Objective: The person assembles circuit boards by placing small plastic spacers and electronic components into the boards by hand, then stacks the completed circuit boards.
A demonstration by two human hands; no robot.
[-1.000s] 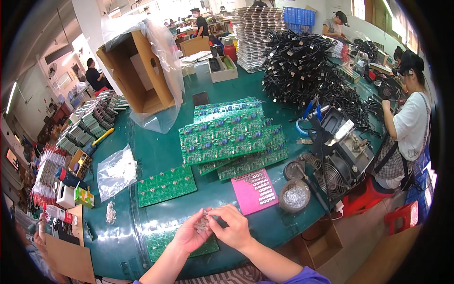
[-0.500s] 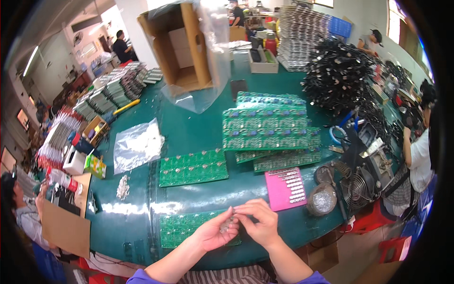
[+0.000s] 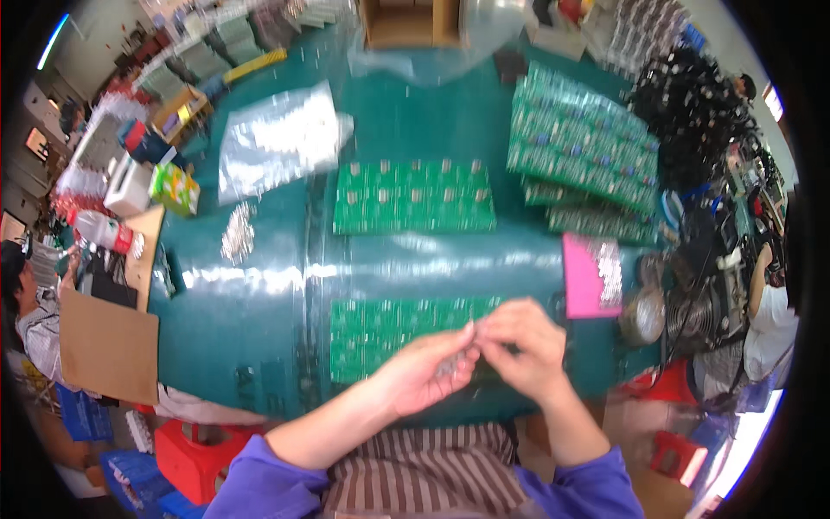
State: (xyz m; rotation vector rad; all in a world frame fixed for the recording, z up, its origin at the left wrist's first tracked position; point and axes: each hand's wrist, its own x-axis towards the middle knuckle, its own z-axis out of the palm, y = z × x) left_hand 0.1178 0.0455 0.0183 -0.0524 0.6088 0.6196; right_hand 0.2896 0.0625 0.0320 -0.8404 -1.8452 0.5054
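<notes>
Cupped with its palm up, my left hand [image 3: 424, 370] holds several small silvery parts [image 3: 448, 363] in its curled fingers. My right hand [image 3: 527, 346] meets it at the fingertips, thumb and forefinger pinched together; what lies in that pinch is too small and blurred to name. Both hands hover over the right end of a green circuit board [image 3: 372, 337] at the near side of the table and hide part of it. Farther back lies a second green circuit board [image 3: 415, 208], with rows of small silvery parts on it.
A pile of small silvery parts [image 3: 238, 233] lies left, below a clear plastic bag [image 3: 277, 143]. Stacked circuit boards [image 3: 584, 130] stand back right, behind a pink pad [image 3: 581, 277] with metal pieces. A round tin [image 3: 642, 316] and black cables [image 3: 692, 112] lie farther right. People sit at both sides.
The view has tilted down, so the table things appear higher and more of my apron shows. My hands stay together at the fingertips, with the small parts still in the left palm.
</notes>
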